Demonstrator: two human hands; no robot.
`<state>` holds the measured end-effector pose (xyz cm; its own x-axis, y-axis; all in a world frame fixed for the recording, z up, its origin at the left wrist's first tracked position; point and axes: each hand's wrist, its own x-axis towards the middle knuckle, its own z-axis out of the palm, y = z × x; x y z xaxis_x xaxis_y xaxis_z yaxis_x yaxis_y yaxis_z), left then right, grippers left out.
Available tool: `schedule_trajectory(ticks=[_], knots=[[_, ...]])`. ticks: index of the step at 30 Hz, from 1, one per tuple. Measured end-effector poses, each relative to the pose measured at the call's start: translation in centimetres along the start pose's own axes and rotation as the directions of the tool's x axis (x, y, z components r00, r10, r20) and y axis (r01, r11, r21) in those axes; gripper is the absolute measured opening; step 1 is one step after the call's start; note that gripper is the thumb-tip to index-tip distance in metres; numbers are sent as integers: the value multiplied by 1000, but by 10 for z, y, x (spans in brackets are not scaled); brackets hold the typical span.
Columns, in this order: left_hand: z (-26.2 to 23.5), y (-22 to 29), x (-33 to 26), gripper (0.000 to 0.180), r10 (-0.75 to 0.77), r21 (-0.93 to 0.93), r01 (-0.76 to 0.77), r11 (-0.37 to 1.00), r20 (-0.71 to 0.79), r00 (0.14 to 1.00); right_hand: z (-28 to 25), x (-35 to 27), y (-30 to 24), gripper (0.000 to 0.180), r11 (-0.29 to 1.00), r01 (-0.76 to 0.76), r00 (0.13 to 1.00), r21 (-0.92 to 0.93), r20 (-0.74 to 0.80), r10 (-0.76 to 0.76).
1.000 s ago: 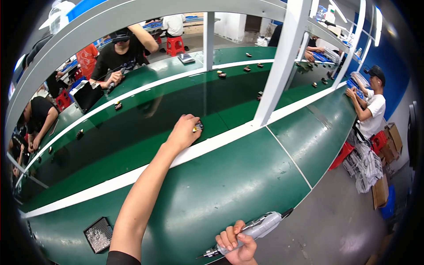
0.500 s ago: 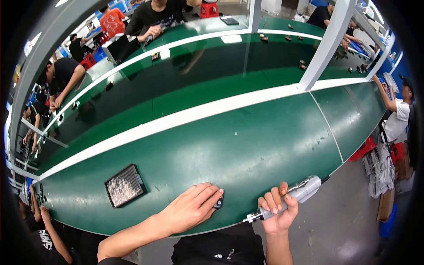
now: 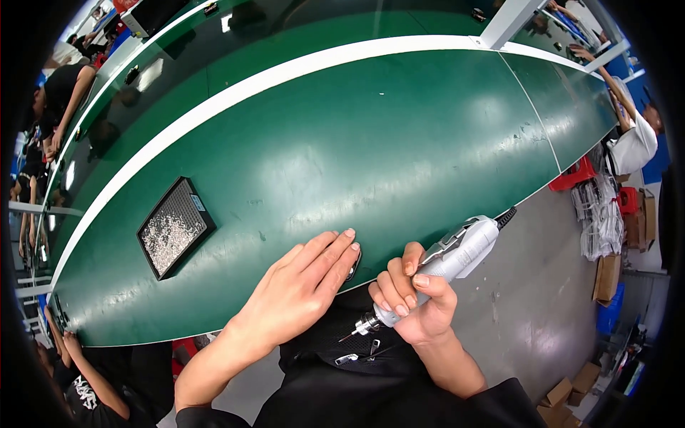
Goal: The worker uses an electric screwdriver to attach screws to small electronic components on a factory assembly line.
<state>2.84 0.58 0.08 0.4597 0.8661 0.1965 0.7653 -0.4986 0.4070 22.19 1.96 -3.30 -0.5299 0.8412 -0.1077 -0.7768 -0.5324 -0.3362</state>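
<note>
My left hand [image 3: 296, 289] rests near the front edge of the green worktable, its fingers drawn together over a small black device [image 3: 355, 266]. Only a sliver of that device shows beside the fingers; the thumb is hidden underneath. In my right hand [image 3: 428, 303] is a grey electric screwdriver [image 3: 464, 250], with fingers and thumb wrapped round its body. Its thin bit points down and left, past the table edge and over my dark clothing, apart from the device. Further left on the table lies a black tray [image 3: 203, 215] with a heap of small silvery screws [image 3: 170, 232].
A white rail [image 3: 285, 69] curves along the table's far side, with a grey post [image 3: 510, 21] rising from it. Co-workers sit at left and right. Beyond the right edge are a red stool [image 3: 574, 175], bundled clear plastic [image 3: 592, 217] and cardboard boxes [image 3: 608, 278].
The view has tilted downward, so the tray and table appear higher. The screwdriver has swung to a steeper slant, its bit now lower and closer to my left hand, which still covers the device.
</note>
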Motion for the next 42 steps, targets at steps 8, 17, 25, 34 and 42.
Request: schedule_trajectory(ticks=[8,17,25,34,42], knots=[[10,-3,1,27,66,60,-56,997,-194,979,9,-13,29,8,994,-109,991,-11,-77,108],[17,4,5,28,95,119,-73,990,-191,977,7,-13,41,10,998,-59,985,4,-159,59],[16,7,8,33,139,210,-112,971,-121,983,3,-13,39,10,999,-44,990,-12,-137,42],[22,24,6,34,-3,228,36,973,-143,990,-2,-12,32,8,995,-75,992,-61,-110,68],[16,17,-4,34,81,361,-65,930,-29,996,17,10,-35,12,958,-4,993,-285,114,38]])
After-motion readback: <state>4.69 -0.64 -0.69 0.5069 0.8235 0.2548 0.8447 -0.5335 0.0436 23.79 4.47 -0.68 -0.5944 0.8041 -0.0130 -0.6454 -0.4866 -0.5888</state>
